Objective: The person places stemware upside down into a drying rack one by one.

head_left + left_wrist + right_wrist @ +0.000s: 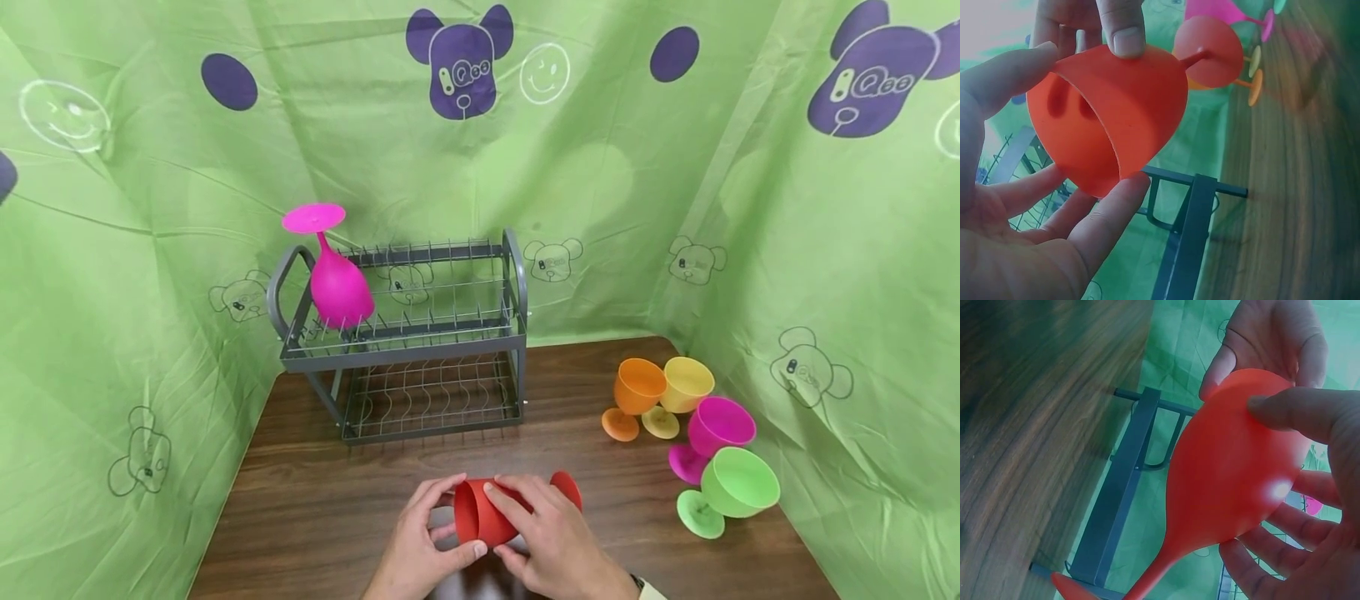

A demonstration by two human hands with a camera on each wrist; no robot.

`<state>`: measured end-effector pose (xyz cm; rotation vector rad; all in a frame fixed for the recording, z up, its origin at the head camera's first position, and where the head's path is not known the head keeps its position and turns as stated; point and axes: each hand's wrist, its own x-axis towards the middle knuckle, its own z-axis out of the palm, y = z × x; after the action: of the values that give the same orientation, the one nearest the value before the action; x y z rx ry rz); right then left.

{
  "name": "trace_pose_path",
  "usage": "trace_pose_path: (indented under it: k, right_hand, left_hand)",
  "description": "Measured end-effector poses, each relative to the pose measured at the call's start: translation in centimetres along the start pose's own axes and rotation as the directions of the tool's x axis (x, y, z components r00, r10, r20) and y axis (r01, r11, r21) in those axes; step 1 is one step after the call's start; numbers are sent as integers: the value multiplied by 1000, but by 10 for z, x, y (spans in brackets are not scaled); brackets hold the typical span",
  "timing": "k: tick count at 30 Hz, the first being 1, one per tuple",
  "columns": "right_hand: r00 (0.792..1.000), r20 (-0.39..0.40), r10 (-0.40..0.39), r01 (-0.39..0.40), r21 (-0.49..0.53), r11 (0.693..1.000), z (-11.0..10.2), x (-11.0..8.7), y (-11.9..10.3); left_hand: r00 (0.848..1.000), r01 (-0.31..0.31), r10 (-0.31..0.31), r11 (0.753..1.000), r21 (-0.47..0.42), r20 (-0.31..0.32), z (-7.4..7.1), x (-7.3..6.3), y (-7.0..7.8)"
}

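Red goblet: one, held sideways over the bench, mouth toward my left, rim squeezed out of round.
Left hand: thumb and fingers pinching the rim.
Right hand: thumb and fingers curled round the bowl.
Hazards, my estimate: uneven pressure could fold the soft-looking wall and loosen both grips; a rightward swing could knock the green goblet; a careless forward reach could jolt the rack, unseating the leaning, inverted magenta goblet.
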<state>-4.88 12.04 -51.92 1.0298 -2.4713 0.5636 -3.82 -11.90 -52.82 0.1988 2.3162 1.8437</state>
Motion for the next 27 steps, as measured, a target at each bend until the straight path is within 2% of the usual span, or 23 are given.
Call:
trace_pose_path:
  k: [8,13,17,20,23,27]
  right_hand:
    - [1000,-28,6,-5,46,999,-4,3,0]
    - [991,-137,12,1,94,996,-5,3,2]
    - [972,-214,94,-47,215,975,-6,2,3]
    - [949,-255,188,-99,325,941,-5,1,3]
    - [916,-272,293,-163,415,895,-4,0,2]
    - [867,-261,424,-224,556,800,-3,1,1]
  left_hand:
    - [998,-21,17,998,-51,-61,1,-1,2]
    - [992,-31,20,996,-89,-125,3,-1,1]
    - [985,-59,31,985,-164,-170,3,1,0]
    - [979,-95,51,971,-219,-198,4,2,-1]
    - [971,-132,75,958,-253,-226,5,3,-1]
    - [963,-170,93,938,-303,-251,8,6,0]
